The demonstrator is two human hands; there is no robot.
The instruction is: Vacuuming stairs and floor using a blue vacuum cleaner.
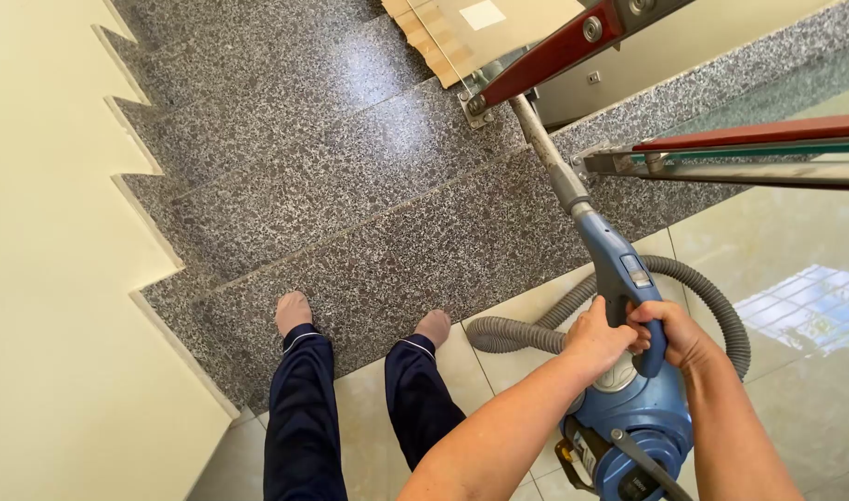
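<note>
1. In the lower right of the frame, the left hand (599, 336) and the right hand (670, 331) were pressed together, both clamped around the blue vacuum handle (626, 283).
2. The handle rose out of the two fists toward the centre right of the frame, where it joined a grey metal wand (547, 156) that slanted up to the top middle, its far end hidden behind the stair railing (554, 54).
3. Directly below the hands, at the bottom right edge, sat the blue vacuum body (640, 429), close under the wrists; whether it touched the floor or hung could not be told.
4. A grey ribbed hose (712, 301) looped from behind the hands, curving out to the right and back to the left across the pale floor tiles (796, 269).
5. The only container was the vacuum body, and what it held could not be seen.
6. In the lower centre, two feet in beige socks (293, 311) stood at the edge of the top speckled granite step (350, 278), with the stairs descending toward the upper left.
7. A cream wall (44, 278) filled the left side of the frame.
</note>
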